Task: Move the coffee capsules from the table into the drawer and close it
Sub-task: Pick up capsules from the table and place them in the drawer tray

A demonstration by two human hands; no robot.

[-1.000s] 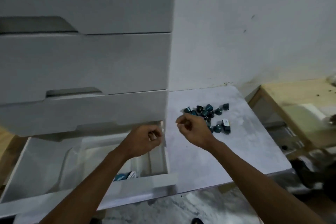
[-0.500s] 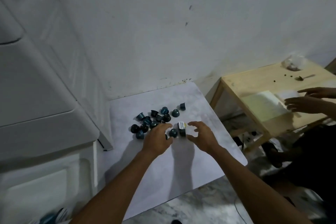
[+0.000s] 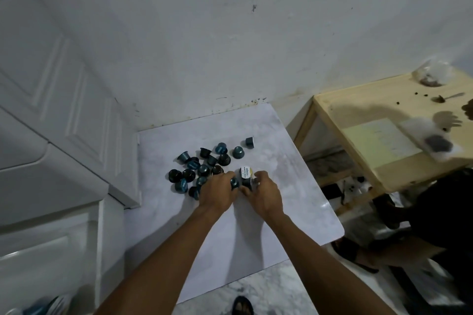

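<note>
Several dark blue and teal coffee capsules (image 3: pixel 202 167) lie heaped on the white marbled table (image 3: pixel 294 212). One capsule with a white printed lid (image 3: pixel 245 173) sits just beyond my fingers. My left hand (image 3: pixel 217 192) closes its fingers on a teal capsule (image 3: pixel 234 182) at the heap's right edge. My right hand (image 3: pixel 263 193) pinches a dark capsule (image 3: pixel 247 182) right beside it. The open drawer (image 3: pixel 51 263) shows at the lower left, with a few teal capsules (image 3: pixel 43 308) in its corner.
A white drawer cabinet (image 3: pixel 51 100) stands left of the table against the white wall. A wooden side table (image 3: pixel 384 140) at the right holds papers, a plastic bag and crumbs. Another person's blurred hand (image 3: pixel 435 146) moves over it. My sandalled foot (image 3: pixel 242 305) shows below.
My view swung from the drawer to the table. Both hands left the drawer, reached the capsule heap, and their fingers have now closed on capsules at its right edge.
</note>
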